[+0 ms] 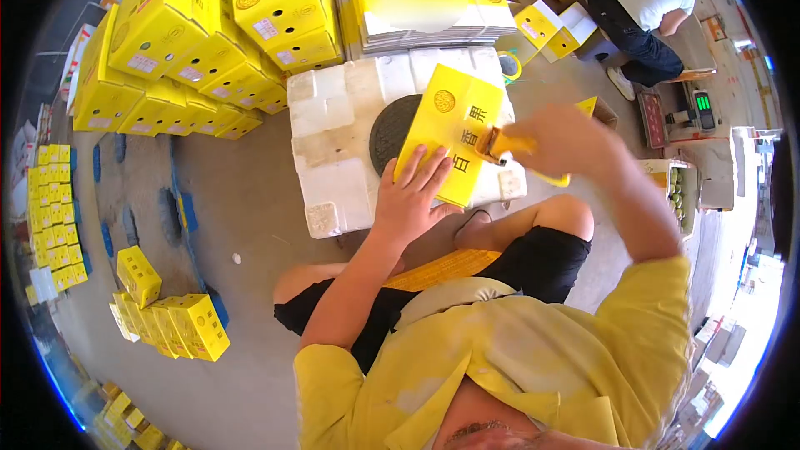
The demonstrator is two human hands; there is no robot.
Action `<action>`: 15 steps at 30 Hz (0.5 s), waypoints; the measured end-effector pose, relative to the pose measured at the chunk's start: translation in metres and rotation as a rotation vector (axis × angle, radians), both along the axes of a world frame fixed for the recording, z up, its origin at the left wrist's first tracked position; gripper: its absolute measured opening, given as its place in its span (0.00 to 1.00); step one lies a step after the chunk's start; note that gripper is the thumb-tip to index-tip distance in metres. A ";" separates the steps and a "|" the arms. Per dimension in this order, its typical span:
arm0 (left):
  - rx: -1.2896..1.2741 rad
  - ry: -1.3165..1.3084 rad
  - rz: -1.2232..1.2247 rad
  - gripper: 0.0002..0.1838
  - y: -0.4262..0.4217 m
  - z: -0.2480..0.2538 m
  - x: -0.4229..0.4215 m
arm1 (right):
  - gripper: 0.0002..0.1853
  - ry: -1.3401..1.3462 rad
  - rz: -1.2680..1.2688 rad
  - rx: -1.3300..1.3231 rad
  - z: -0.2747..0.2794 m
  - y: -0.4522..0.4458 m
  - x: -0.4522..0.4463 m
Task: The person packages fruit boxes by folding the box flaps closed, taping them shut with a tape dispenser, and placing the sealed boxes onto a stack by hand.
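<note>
A yellow carton (467,108) with dark printed characters lies tilted across a white foam block (333,129). My left hand (414,192) rests flat on the carton's near left edge with its fingers spread. A tape dispenser (497,147) with an orange-yellow handle touches or sits just over the carton's right side. Its handle is gripped in my right hand (562,140), which is smeared by motion. Partly under the carton shows a dark round disc (390,132) on the foam block.
Flattened yellow cartons (417,33) are stacked behind the block, with a roll of tape (509,66) beside them. Folded yellow boxes (162,17) pile up at the back left; more boxes (196,327) stand lower left. Another person (642,0) bends at the back right, near a scale (704,108).
</note>
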State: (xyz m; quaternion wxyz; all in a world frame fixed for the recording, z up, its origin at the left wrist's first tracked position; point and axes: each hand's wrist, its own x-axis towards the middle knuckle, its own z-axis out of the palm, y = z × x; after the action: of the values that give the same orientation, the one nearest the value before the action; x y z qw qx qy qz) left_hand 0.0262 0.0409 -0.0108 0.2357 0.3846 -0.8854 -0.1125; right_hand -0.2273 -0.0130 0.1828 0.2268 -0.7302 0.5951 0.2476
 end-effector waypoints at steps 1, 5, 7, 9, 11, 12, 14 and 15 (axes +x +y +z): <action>0.022 0.006 0.011 0.43 0.000 0.000 -0.001 | 0.33 -0.020 -0.126 -0.004 -0.016 0.030 -0.021; 0.424 0.638 0.098 0.36 -0.056 -0.007 0.023 | 0.46 -0.484 -0.373 -0.371 -0.132 0.101 -0.078; 1.097 1.038 0.108 0.37 -0.092 -0.036 0.004 | 0.42 -0.633 -0.453 -0.481 -0.193 0.107 -0.071; 1.649 1.149 0.178 0.39 -0.105 -0.096 -0.011 | 0.42 -0.811 -0.639 -0.429 -0.264 0.097 -0.047; 1.641 1.149 0.110 0.41 -0.103 -0.069 -0.022 | 0.42 -0.791 -0.700 -0.540 -0.243 0.086 -0.032; 1.615 1.064 0.146 0.42 -0.102 -0.046 -0.024 | 0.42 -0.888 -0.761 -0.434 -0.217 0.083 -0.035; 1.683 0.972 0.150 0.44 -0.098 0.009 -0.022 | 0.45 -1.104 -0.869 -0.166 -0.203 0.071 -0.055; 1.758 0.882 0.129 0.49 -0.101 0.021 -0.014 | 0.47 -1.152 -0.814 -0.185 -0.217 0.061 -0.068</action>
State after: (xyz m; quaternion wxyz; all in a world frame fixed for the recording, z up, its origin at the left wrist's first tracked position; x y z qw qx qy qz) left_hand 0.0122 -0.0603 0.0099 0.1809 0.3940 -0.2966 -0.8509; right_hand -0.2950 0.0477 -0.0338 0.5168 -0.4810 0.6247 -0.3336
